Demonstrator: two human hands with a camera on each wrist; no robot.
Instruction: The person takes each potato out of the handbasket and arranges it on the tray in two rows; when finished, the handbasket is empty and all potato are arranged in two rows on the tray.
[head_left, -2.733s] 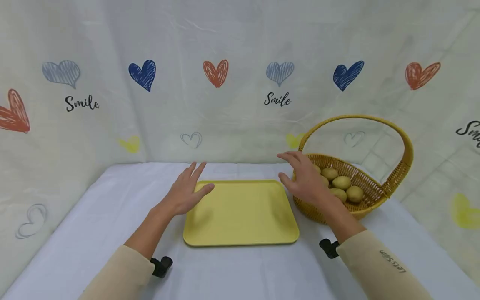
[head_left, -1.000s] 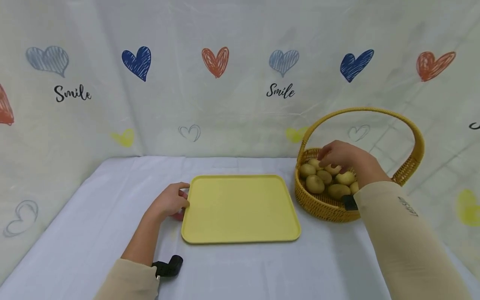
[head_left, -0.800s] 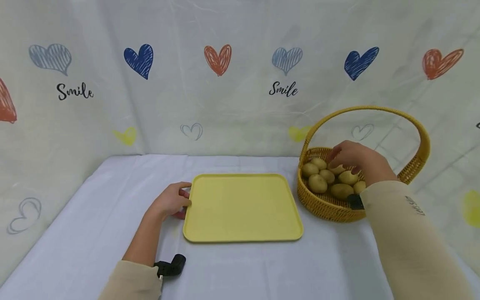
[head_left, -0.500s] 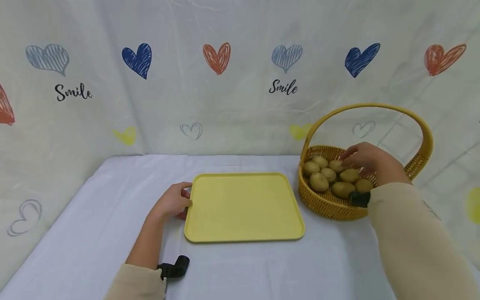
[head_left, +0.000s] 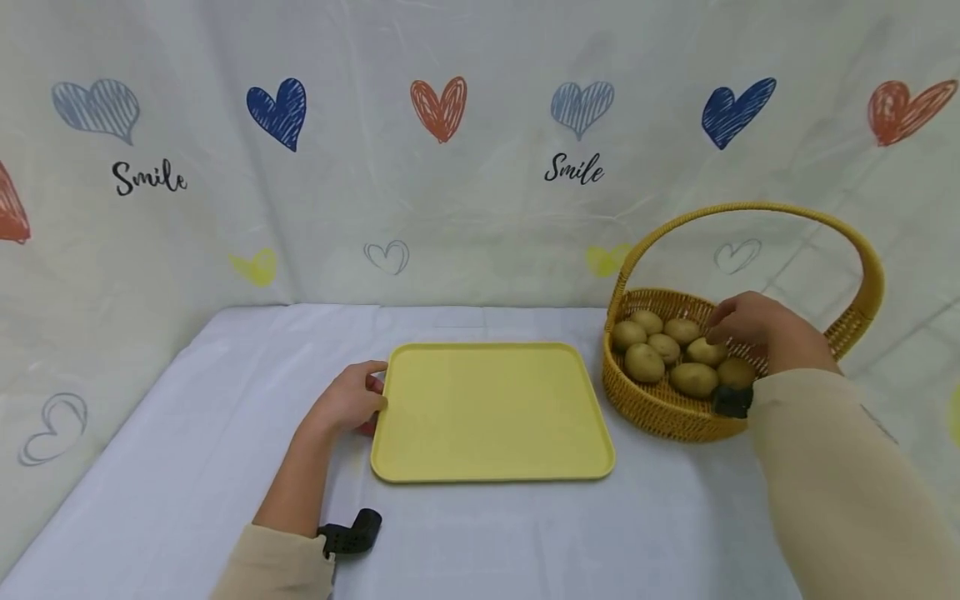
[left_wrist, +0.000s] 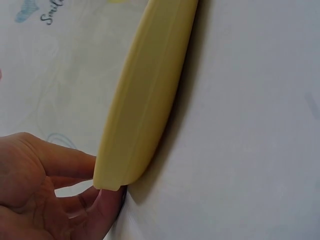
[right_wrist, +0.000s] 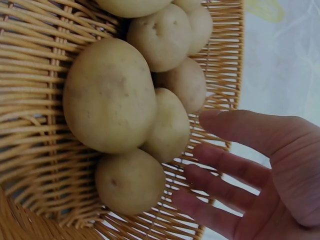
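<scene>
Gripping the central tray (head_left: 492, 412) by its left rim with the left hand (head_left: 349, 398), I hover the right hand (head_left: 759, 327), fingers apart, empty, beside potatoes (head_left: 693, 379) in the basket (head_left: 663, 417), right; I'd cup one gently.

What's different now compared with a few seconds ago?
The left hand has come down and touches the left edge of the yellow tray. The right hand has moved right, over the potatoes in the basket, holding none. The tray stays on the table, the basket beside it, potatoes still inside.
</scene>
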